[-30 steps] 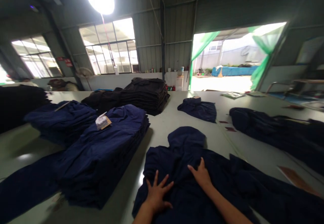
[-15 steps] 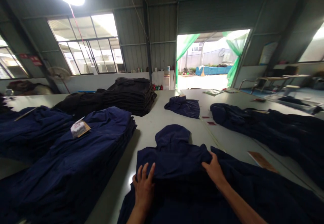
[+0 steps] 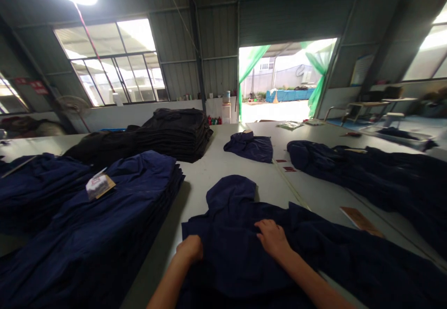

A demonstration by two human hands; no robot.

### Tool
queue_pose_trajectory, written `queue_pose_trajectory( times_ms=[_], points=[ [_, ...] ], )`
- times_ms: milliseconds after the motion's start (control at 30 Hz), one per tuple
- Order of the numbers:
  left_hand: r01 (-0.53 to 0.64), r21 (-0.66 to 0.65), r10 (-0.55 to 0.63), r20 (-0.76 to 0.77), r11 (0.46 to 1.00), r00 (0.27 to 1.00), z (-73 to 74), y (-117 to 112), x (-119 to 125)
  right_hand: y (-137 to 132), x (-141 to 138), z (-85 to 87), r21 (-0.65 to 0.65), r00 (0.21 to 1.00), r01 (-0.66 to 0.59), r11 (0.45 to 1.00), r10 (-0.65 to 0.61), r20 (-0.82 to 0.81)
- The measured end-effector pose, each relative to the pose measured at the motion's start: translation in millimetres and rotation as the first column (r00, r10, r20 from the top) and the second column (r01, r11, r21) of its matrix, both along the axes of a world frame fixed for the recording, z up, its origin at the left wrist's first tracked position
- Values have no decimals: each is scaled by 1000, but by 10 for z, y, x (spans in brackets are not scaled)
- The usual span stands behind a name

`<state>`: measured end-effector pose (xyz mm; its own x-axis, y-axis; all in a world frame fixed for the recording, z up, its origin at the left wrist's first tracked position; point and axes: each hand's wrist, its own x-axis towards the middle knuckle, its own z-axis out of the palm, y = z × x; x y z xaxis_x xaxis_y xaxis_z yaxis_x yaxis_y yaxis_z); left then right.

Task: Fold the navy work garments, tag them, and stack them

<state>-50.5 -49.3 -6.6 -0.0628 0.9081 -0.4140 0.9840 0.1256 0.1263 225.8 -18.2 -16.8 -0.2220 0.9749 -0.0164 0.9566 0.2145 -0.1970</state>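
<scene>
Grey table (image 3: pixel 216 169) runs through the middle of the frame. Lower left: big navy stack (image 3: pixel 104 234) of folded pieces. Right side: long navy pile (image 3: pixel 384 178), unfolded. Centre left, further up: black stack (image 3: pixel 174 132).

Lower centre: navy garment (image 3: pixel 237 262) spread on the table, hood (image 3: pixel 230 195) pointing up-frame, loose cloth trailing to lower right. Small folded navy piece (image 3: pixel 249 146) sits above it, well apart.

Right hand (image 3: pixel 272 239) is palm down on the garment's middle, grip released, fingers flat. Left hand (image 3: pixel 190 248) is at the garment's left edge, grip clenched on the cloth there, fingertips hidden. Paper tag (image 3: pixel 99 186) lies on the navy stack.

Looks like a side fold of the garment body. To do it well:
- flat palm pins the centre so the cloth can't drag
- clenched hand carries the edge over taut, crease in line with the hood
- press wrinkles outward first
- keep the trailing cloth from bunching underneath
- aim for the width of the pieces at lower left
</scene>
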Motion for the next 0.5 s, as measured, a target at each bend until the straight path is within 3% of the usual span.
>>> queue_pose_trajectory(
  times_ms=[100,167,300,500],
  points=[
    [-22,170,28,-31,985,999,37,174,-11,102,-214,-174,-69,1000,-27,997,27,11],
    [-32,210,42,-44,977,998,5,225,-15,147,-317,-276,-115,998,-40,993,45,36],
    [-61,134,72,-71,989,995,-101,242,-55,225,-420,-352,-147,995,-52,988,63,72],
    [-141,-29,137,-109,990,985,-99,416,-95,498,-493,-252,-228,992,-14,974,42,115]
  ],
)
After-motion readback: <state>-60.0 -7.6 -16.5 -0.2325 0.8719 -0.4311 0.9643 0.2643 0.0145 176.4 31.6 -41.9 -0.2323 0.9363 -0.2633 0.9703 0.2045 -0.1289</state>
